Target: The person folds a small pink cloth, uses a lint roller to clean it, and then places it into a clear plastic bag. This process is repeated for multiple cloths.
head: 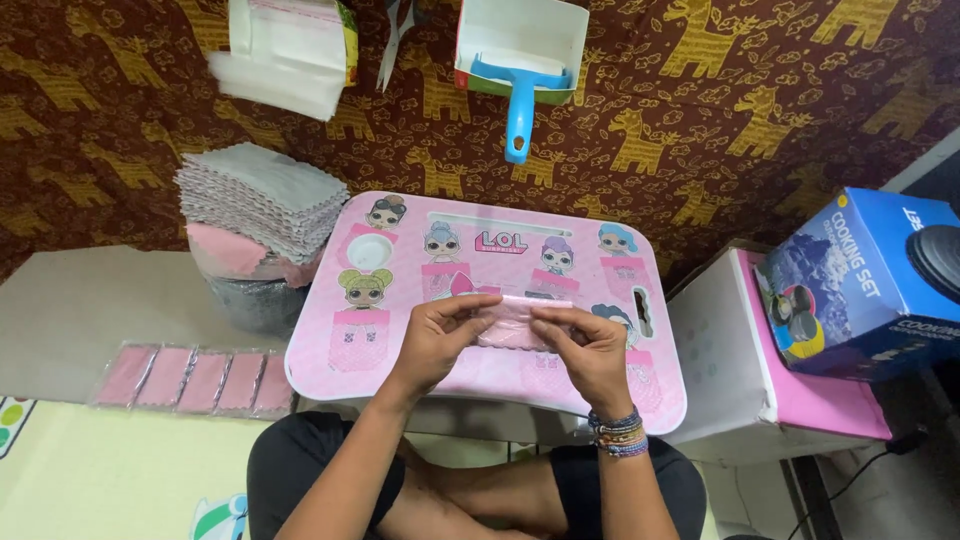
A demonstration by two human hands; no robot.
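Both hands hold a small pink cloth (512, 322) inside a clear plastic sleeve, just above a pink lap table (340, 352) printed with cartoon dolls. My left hand (445, 328) pinches the left end with thumb and fingers. My right hand (588, 345), with beaded bracelets on the wrist, grips the right end. The packet lies flat between them, partly hidden by my fingers.
A stack of grey and pink cloths (260, 198) stands left of the table. Several packed pink cloths (195, 380) lie in a row on the floor at left. A blue lint roller (520, 95) in a white box, a bundle of clear bags (290, 50), a blue carton (870, 285) on a white-pink box.
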